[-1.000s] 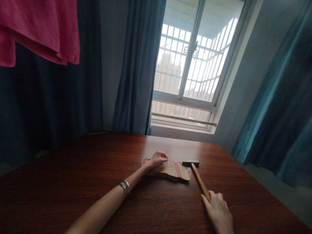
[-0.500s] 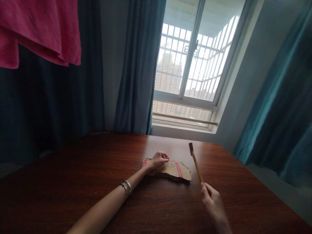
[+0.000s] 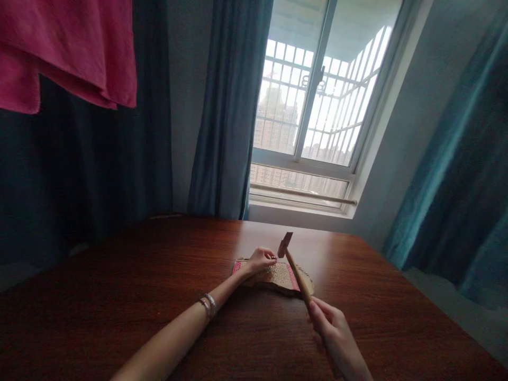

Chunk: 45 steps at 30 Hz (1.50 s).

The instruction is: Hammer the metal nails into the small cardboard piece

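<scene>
A flat brown cardboard piece [image 3: 283, 278] with pink bands and rows of small dots lies on the dark wooden table [image 3: 119, 296]. My left hand [image 3: 260, 259] rests on its far left part, fingers pinched together on something too small to make out. My right hand [image 3: 331, 330] grips the wooden handle of a hammer [image 3: 291, 262]. The hammer is lifted off the table, and its dark head hangs just right of my left fingertips, above the cardboard. Bracelets sit on my left wrist.
A window with bars [image 3: 313, 106] stands behind the table, between blue curtains [image 3: 226, 116]. A pink cloth [image 3: 67, 47] hangs at the upper left. The table's right edge [image 3: 400, 280] drops off toward another curtain.
The hammer lay on the table beside the cardboard. My right hand lifted it and swung its head left, up to my left fingertips. My left hand has stayed put.
</scene>
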Each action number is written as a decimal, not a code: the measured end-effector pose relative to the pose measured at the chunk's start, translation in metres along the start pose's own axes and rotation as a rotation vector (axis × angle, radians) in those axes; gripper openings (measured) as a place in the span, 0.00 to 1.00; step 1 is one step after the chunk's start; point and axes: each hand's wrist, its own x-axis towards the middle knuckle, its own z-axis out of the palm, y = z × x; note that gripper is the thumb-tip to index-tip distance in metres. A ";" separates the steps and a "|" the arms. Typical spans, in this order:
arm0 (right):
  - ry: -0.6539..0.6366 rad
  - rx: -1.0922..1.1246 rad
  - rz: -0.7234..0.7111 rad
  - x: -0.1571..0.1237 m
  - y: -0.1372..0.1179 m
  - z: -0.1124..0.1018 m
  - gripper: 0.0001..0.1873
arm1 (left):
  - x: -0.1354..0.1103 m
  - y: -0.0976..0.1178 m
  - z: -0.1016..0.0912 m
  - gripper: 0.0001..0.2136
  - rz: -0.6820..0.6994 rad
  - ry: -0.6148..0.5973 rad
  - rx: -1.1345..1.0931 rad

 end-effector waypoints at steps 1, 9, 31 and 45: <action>0.000 -0.001 0.002 0.000 -0.001 0.000 0.21 | 0.000 0.000 0.000 0.14 -0.006 0.000 0.006; 0.006 0.019 0.022 -0.005 -0.001 0.000 0.20 | -0.001 0.000 -0.001 0.13 0.010 0.007 -0.003; -0.013 0.023 0.022 -0.004 -0.002 0.002 0.23 | -0.002 -0.001 0.002 0.14 -0.024 -0.010 0.017; 0.141 0.008 -0.032 0.003 0.018 -0.006 0.24 | -0.001 -0.004 0.002 0.12 0.014 -0.014 -0.003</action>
